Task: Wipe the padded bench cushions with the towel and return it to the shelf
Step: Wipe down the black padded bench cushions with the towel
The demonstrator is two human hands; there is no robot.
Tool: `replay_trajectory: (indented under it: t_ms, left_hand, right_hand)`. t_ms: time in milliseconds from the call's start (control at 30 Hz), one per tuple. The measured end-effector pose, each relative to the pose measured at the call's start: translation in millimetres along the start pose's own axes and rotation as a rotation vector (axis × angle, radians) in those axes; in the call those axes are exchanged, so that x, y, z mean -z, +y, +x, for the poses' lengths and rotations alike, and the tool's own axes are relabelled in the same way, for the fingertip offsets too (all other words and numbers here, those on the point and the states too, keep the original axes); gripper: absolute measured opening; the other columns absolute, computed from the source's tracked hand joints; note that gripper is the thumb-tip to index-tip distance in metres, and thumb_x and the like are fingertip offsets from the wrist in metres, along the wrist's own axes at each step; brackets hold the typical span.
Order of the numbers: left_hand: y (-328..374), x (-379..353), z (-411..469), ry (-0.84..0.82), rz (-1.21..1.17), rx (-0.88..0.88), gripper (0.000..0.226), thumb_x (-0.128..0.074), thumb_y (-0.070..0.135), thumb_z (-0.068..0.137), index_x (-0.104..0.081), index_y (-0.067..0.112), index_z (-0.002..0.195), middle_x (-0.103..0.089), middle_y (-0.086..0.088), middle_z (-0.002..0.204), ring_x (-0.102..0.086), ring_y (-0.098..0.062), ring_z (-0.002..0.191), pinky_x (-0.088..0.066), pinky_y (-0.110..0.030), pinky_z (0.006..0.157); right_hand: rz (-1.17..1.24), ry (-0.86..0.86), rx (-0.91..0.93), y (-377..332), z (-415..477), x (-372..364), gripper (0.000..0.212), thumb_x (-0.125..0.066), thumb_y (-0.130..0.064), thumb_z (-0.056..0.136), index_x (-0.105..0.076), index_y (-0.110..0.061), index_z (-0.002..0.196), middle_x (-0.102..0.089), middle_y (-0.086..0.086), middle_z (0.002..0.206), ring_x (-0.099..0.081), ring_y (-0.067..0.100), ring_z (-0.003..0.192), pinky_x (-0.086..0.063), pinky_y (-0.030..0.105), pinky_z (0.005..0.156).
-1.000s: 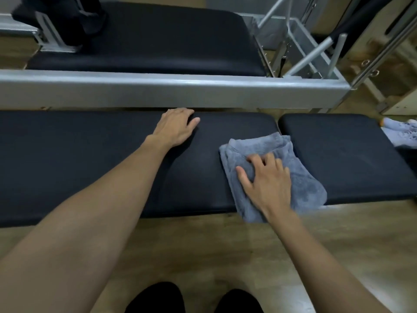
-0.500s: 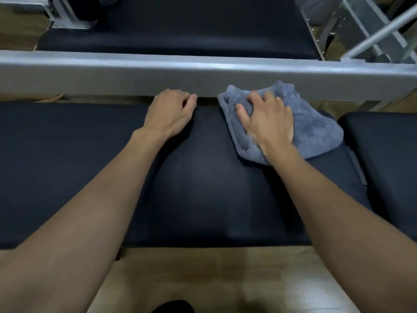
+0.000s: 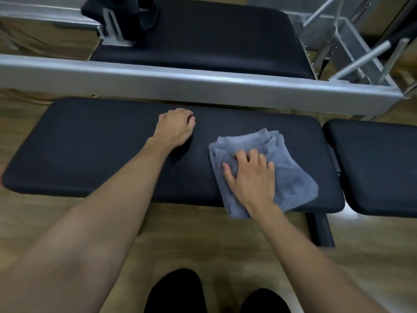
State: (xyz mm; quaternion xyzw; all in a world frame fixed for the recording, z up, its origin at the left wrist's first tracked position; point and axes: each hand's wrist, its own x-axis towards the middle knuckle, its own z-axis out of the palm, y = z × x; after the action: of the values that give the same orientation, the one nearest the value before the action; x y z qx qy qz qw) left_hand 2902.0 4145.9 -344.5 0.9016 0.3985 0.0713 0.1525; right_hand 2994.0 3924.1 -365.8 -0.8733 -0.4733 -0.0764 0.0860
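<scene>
The fingers of the right hand are spread and almost straight, and they press flat on the grey towel without closing around it. The towel lies folded under these fingers, on the right end of the long black cushion of the counter, and its near corner hangs a little over the cushion's front edge, just beside the wrist. The right forearm comes from the lower right and the palm faces down. To the left of these fingers, well apart from the towel, the left hand rests palm down on the same cushion. Its fingers are bent at the far edge and their tips are hidden, so I cannot tell whether they hook over the edge or only lie on it. The left arm is stretched forward, nearly straight. To the right of the towel fingers a second black cushion is separated by a narrow gap. Beyond both hands runs a grey metal rail, and behind it lies another black pad. Below the arms are the wooden floor and two black shoes.
</scene>
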Motion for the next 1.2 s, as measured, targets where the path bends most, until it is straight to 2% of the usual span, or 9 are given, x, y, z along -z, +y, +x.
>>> replay_trajectory:
  t_ms: [100,200,400,567,700,767,867,1067,1200]
  left_hand:
    - [-15.8,6.6,-15.5,-0.007,0.021,0.031,0.042,-0.035,0.025,0.099,-0.055,0.014,0.133,-0.053,-0.01,0.141,-0.05,-0.033,0.124,-0.035,-0.046,0.103]
    - [-35.7,9.7,-15.1,-0.008,0.051,0.06,0.042,-0.034,0.024,0.099,-0.056,0.014,0.133,-0.051,-0.009,0.142,-0.049,-0.032,0.125,-0.034,-0.046,0.103]
    - [-80.7,0.8,40.0,0.115,0.062,0.04,0.039,-0.037,0.025,0.098,-0.061,0.015,0.126,-0.06,-0.01,0.132,-0.053,-0.031,0.119,-0.031,-0.045,0.104]
    - [-114.0,-3.5,73.2,0.04,0.117,0.055,0.04,-0.033,0.026,0.097,-0.065,0.016,0.121,-0.066,-0.012,0.122,-0.056,-0.032,0.113,-0.03,-0.044,0.105]
    - [-121.1,-3.0,72.5,-0.002,0.11,0.009,0.043,-0.028,0.028,0.1,-0.061,0.017,0.126,-0.063,-0.011,0.126,-0.053,-0.031,0.117,-0.028,-0.042,0.106]
    - [-122.8,1.5,68.9,-0.05,0.086,-0.005,0.044,-0.025,0.027,0.102,-0.058,0.016,0.129,-0.061,-0.011,0.129,-0.052,-0.03,0.121,-0.024,-0.042,0.111]
    - [-121.5,6.7,63.3,-0.068,0.069,0.004,0.045,-0.026,0.028,0.102,-0.054,0.017,0.136,-0.058,-0.01,0.134,-0.049,-0.029,0.126,-0.02,-0.042,0.114]
    - [-114.7,6.9,56.9,-0.057,0.085,0.042,0.045,-0.028,0.03,0.101,-0.05,0.017,0.138,-0.056,-0.011,0.138,-0.047,-0.03,0.128,-0.019,-0.043,0.116]
    - [-121.5,10.0,54.2,-0.04,0.031,0.003,0.044,-0.028,0.03,0.102,-0.05,0.017,0.139,-0.055,-0.008,0.14,-0.046,-0.026,0.13,-0.02,-0.04,0.115]
  right_hand:
    - [-0.004,0.002,0.022,-27.8,-34.3,0.3,0.034,-0.041,-0.051,0.093,-0.056,-0.02,0.099,-0.058,0.008,0.093,-0.053,0.028,0.082,-0.036,0.042,0.069]
    - [-0.024,-0.001,0.024,-37.4,-18.9,-2.0,0.036,-0.038,-0.051,0.094,-0.056,-0.02,0.096,-0.059,0.007,0.092,-0.054,0.029,0.082,-0.037,0.042,0.069]
    - [-0.008,0.052,0.038,-48.3,80.0,-30.7,0.035,-0.037,-0.049,0.094,-0.056,-0.019,0.095,-0.06,0.01,0.091,-0.057,0.03,0.083,-0.04,0.042,0.068]
    - [-0.01,0.032,0.056,-60.7,186.5,-59.4,0.042,-0.035,-0.046,0.097,-0.058,-0.014,0.108,-0.062,0.018,0.107,-0.058,0.037,0.099,-0.042,0.047,0.077]
    - [-0.01,-0.056,0.064,-72.8,225.0,-66.8,0.048,-0.029,-0.045,0.098,-0.057,-0.01,0.114,-0.061,0.017,0.114,-0.055,0.037,0.106,-0.04,0.047,0.085]
    - [-0.015,-0.025,0.03,-77.9,212.3,-60.6,0.048,-0.03,-0.046,0.098,-0.057,-0.01,0.113,-0.061,0.017,0.115,-0.054,0.036,0.107,-0.039,0.047,0.087]
    - [0.046,0.028,0.043,-95.5,155.0,-46.3,0.041,-0.036,-0.047,0.096,-0.056,-0.012,0.104,-0.062,0.015,0.106,-0.057,0.034,0.098,-0.04,0.045,0.079]
    - [0.055,0.0,0.118,-135.4,23.8,-21.4,0.032,-0.042,-0.05,0.094,-0.054,-0.02,0.095,-0.057,0.005,0.09,-0.053,0.025,0.08,-0.038,0.041,0.07]
    - [0.028,-0.023,0.157,-149.1,-5.8,-17.0,0.033,-0.046,-0.049,0.093,-0.058,-0.019,0.093,-0.056,0.004,0.085,-0.053,0.025,0.077,-0.04,0.042,0.069]
